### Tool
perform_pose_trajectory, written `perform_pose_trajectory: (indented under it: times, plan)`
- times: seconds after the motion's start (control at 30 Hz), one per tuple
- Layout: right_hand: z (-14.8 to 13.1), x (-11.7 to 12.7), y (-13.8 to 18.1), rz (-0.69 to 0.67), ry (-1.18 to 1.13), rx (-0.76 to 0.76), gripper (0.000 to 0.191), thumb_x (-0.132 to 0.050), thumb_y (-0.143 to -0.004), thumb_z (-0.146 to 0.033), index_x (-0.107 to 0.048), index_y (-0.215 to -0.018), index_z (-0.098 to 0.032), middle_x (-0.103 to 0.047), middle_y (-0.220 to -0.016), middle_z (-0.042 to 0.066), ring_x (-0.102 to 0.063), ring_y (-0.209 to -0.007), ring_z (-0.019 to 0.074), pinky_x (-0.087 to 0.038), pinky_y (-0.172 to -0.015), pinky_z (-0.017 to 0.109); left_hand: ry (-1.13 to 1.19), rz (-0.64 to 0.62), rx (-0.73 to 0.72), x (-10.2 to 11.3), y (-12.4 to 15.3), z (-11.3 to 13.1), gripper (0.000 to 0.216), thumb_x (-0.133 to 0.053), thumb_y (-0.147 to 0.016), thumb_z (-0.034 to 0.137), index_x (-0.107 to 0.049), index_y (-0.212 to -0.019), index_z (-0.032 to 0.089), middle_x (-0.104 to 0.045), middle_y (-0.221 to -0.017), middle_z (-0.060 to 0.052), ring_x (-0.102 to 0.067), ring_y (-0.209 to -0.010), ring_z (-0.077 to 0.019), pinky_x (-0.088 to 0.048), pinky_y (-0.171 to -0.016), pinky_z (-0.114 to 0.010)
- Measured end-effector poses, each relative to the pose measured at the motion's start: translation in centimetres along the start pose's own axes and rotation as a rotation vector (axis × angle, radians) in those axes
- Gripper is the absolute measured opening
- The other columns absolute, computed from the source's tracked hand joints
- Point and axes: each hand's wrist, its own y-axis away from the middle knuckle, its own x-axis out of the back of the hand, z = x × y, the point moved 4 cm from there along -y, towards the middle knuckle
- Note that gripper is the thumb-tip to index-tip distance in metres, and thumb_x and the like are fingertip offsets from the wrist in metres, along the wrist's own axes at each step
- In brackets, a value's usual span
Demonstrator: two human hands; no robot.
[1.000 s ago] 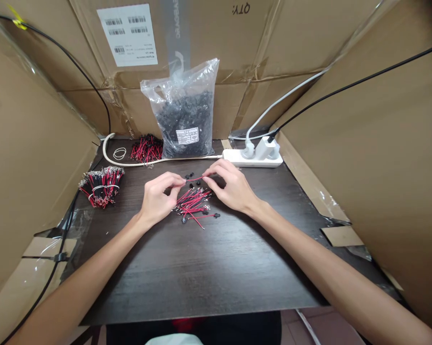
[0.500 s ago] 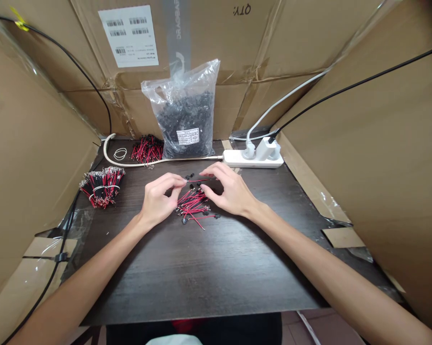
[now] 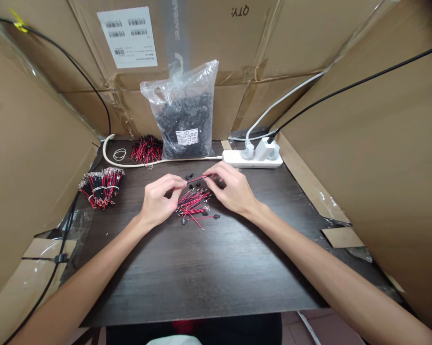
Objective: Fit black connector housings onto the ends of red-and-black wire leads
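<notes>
Over the tabletop [image 3: 201, 273], nearer its far edge, I see the left hand [image 3: 162, 198] and right hand [image 3: 233, 189] pinching a thin red wire [image 3: 197, 178] stretched between them. I'd judge it light and bendy, best gripped near its ends.

Between the forearms [image 3: 94, 275], the near surface [image 3: 209, 273] leaves room to pass — farther back, loose wires [image 3: 192, 203], the plastic bag [image 3: 185, 115] and power strip [image 3: 233, 157] block the way; cardboard walls [image 3: 384, 129] close both sides and the back.
</notes>
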Motion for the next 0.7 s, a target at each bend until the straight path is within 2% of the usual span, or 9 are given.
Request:
perform_pose_trajectory:
  times: [0.23,0.57,0.7]
  plan:
    - [0.16,0.15,-0.05,0.010,0.015,0.015,0.017,-0.050,-0.097,-0.015,-0.066,-0.097,-0.019,-0.066,-0.094,0.008,-0.063,-0.088,0.0200,-0.053,-0.075,0.035,-0.010,-0.008,0.001,0.05,-0.04,0.11,0.014,-0.061,-0.085,0.006,-0.069,-0.079,0.016,-0.074,-0.082,-0.006,-0.069,-0.074,-0.0152,-0.058,-0.070,-0.029]
    - [0.75,0.32,-0.08,-0.071,0.175,0.150,0.031,-0.043,-0.095,-0.005,-0.069,-0.100,-0.021,-0.063,-0.095,0.008,-0.058,-0.087,0.0208,-0.051,-0.074,0.036,-0.022,-0.024,-0.009,0.02,0.00,-0.20,0.015,-0.059,-0.086,0.005,-0.068,-0.079,0.016,-0.073,-0.082,-0.006,-0.069,-0.075,-0.0154,-0.058,-0.071,-0.029]
    - [0.65,0.37,-0.17,-0.053,0.152,0.113,0.028,-0.044,-0.096,-0.008,-0.069,-0.099,-0.021,-0.063,-0.095,0.008,-0.058,-0.088,0.0214,-0.051,-0.074,0.037,-0.027,-0.033,-0.012,0.03,0.00,-0.22,0.016,-0.058,-0.086,0.006,-0.068,-0.079,0.016,-0.073,-0.083,-0.006,-0.069,-0.076,-0.0158,-0.058,-0.071,-0.030]
